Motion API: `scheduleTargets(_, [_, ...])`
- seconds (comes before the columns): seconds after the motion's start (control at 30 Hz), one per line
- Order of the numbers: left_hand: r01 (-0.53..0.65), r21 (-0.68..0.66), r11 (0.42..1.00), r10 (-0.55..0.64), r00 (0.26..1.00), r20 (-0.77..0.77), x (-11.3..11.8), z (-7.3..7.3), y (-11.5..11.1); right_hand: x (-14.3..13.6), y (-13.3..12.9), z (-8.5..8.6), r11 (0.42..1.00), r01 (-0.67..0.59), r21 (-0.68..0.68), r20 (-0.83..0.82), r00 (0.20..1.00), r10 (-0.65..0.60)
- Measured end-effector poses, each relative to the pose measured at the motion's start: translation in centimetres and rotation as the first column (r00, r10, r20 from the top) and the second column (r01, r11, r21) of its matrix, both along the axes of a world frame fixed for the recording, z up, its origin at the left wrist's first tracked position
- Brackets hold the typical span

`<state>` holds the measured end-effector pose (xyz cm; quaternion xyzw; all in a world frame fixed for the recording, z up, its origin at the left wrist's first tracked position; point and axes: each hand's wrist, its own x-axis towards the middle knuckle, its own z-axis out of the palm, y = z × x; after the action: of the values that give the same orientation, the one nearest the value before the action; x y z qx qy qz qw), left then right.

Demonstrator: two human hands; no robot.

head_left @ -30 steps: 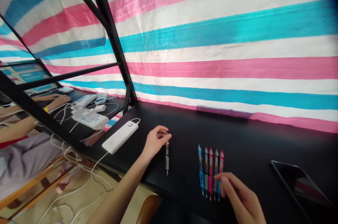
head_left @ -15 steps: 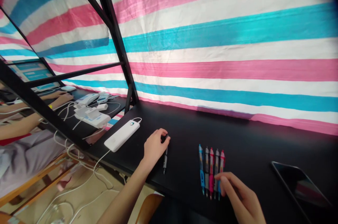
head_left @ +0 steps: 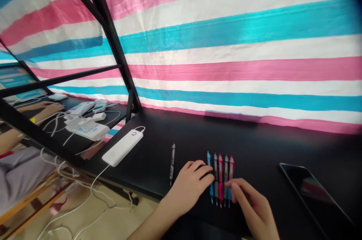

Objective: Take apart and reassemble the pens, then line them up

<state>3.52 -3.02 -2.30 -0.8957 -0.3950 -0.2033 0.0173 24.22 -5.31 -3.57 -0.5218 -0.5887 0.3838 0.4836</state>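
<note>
Several click pens lie side by side in a row on the black table (head_left: 263, 145). A blue pen (head_left: 209, 159) is at the row's left end, and a pink pen (head_left: 220, 166) lies in the middle. My left hand (head_left: 189, 183) has its fingers apart, with the fingertips touching or just over the blue pen. At the right end, my right hand (head_left: 253, 206) has thumb and index finger closed around the lower part of a red-topped pen (head_left: 231, 164). Apart from the row, a grey-and-black pen (head_left: 172, 162) lies alone, left of my left hand.
A white power bank (head_left: 123, 147) with a cable lies at the table's left edge. On the right is a dark phone (head_left: 313, 194). Black metal frame bars (head_left: 113, 36) rise at left. Beyond them, another person's hand (head_left: 49, 109) rests near white devices and cables (head_left: 87, 129).
My left hand has let go of the lone grey-and-black pen and moved right to the blue pen. My right hand stays at the row's right end. The view has shifted slightly.
</note>
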Motion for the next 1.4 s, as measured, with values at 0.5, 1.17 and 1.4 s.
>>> scheduleTargets(0.5, [-0.068, 0.157, 0.985, 0.059, 0.997, 0.057, -1.1, 0.5, 0.8, 0.1, 0.1, 0.0, 0.993, 0.077, 0.087, 0.03, 0.996, -0.08])
scheduleTargets(1.17, [-0.006, -0.09, 0.996, 0.07, 0.681, 0.729, -1.0, 1.0, 0.0, 0.4, 0.5, -0.1, 0.998, -0.061, 0.012, -0.035, 0.998, 0.061])
scheduleTargets(1.4, [0.188, -0.437, 0.88, 0.383, 0.263, 0.885, -1.0, 0.9, -0.6, 0.4, 0.2, 0.0, 0.997, -0.074, -0.002, -0.073, 0.995, 0.074])
